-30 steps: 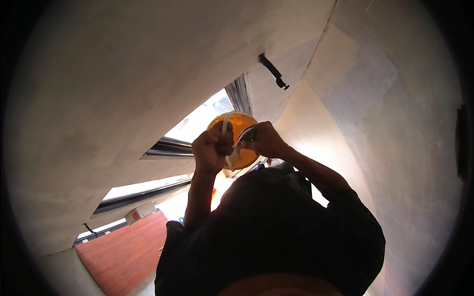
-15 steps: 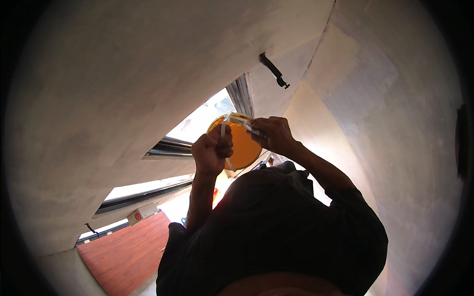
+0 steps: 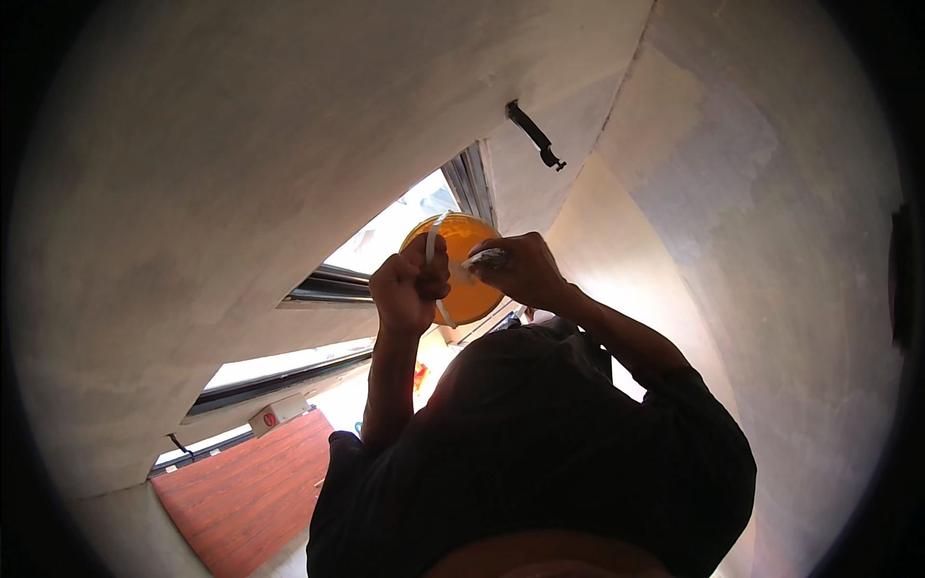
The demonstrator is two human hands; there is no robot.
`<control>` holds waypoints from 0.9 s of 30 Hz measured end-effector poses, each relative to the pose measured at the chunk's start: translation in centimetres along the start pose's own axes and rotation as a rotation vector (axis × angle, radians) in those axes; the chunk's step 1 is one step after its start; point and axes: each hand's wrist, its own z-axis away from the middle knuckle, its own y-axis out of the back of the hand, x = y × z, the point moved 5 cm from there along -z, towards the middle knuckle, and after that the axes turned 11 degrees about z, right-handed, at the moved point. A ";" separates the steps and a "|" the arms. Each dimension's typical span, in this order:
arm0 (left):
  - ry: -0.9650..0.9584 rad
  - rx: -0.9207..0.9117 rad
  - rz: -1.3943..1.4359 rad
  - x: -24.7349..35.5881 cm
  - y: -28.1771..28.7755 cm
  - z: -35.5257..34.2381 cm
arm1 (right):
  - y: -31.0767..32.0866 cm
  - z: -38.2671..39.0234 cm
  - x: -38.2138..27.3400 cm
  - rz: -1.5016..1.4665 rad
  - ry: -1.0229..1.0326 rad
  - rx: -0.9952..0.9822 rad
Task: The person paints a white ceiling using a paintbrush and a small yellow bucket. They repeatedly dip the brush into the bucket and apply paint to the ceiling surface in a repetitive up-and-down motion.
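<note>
A round orange translucent bucket [image 3: 464,268] is sitting between both raised hands: left hand [image 3: 409,287] to its left, right hand [image 3: 520,270] to its right. A black metal wall bracket [image 3: 535,135] is hanging above, and a reddish wooden panel [image 3: 246,491] is lying lower left.

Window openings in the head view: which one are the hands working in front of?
The upper window opening. The orange bowl and both hands overlap its right end; the lower opening lies below, near the left forearm and the red-brown board.

Orange disc [image 3: 469,270] partly behind hands; right-hand item [image 3: 485,257] prob. too blurred.
</note>
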 end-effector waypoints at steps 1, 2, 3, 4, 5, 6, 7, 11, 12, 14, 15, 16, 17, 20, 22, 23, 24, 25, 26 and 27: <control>-0.001 -0.003 0.001 0.0 -0.2 0.0 | -0.7 0.0 0.3 -0.031 -0.017 -0.029; -0.004 -0.004 0.003 0.1 -0.2 0.0 | -1.4 0.0 0.6 -0.064 -0.033 -0.059; 0.000 -0.016 0.009 0.1 -0.2 -0.1 | -2.0 0.0 0.8 -0.096 -0.049 -0.088; 0.004 -0.029 0.015 0.1 0.0 -0.2 | -2.2 0.0 0.9 -0.141 -0.077 -0.093; 0.005 -0.041 0.023 0.2 0.1 -0.2 | -2.4 0.0 0.9 -0.184 -0.104 -0.101; 0.007 -0.029 0.031 0.2 0.1 -0.1 | -2.6 0.0 0.9 -0.227 -0.131 -0.108; 0.008 -0.016 0.040 0.3 0.2 0.0 | -2.5 0.0 1.0 -0.234 -0.174 -0.111; 0.011 -0.050 0.045 0.2 0.4 0.2 | -0.7 -0.7 0.7 -0.080 -0.084 0.058; 0.012 -0.054 0.048 0.2 0.5 0.2 | -0.1 -0.7 0.3 0.003 0.002 0.144; 0.013 -0.063 0.053 0.3 0.5 0.3 | -0.2 -0.9 0.1 0.058 0.002 0.145; 0.027 -0.086 0.064 0.2 0.9 0.2 | -0.2 -1.0 0.0 0.086 0.002 0.147; 0.040 -0.109 0.076 0.0 1.5 0.1 | -0.3 -0.9 -0.2 0.149 0.037 0.126; 0.052 -0.133 0.088 -0.1 1.8 0.0 | -0.5 -0.7 -0.3 0.211 0.075 0.104; 0.046 -0.134 0.062 0.1 1.7 0.2 | -0.8 -0.2 -1.2 0.339 0.194 0.080; 0.026 -0.045 0.090 0.0 1.0 0.4 | -1.0 0.1 -1.6 0.394 0.237 0.095; 0.015 0.001 0.105 -0.1 0.7 0.6 | -1.2 0.3 -1.6 0.417 0.241 0.109; 0.007 0.030 0.085 -0.2 0.8 0.7 | -1.4 0.4 -1.7 0.439 0.245 0.124; 0.000 0.059 0.064 -0.3 0.9 0.9 | -1.4 0.5 -1.7 0.401 0.244 0.118; -0.009 0.087 0.044 -0.2 1.0 1.0 | -1.3 0.5 -1.8 0.364 0.243 0.113; -0.012 0.053 0.022 -0.2 1.0 0.8 | -1.1 0.5 -1.9 0.327 0.243 0.108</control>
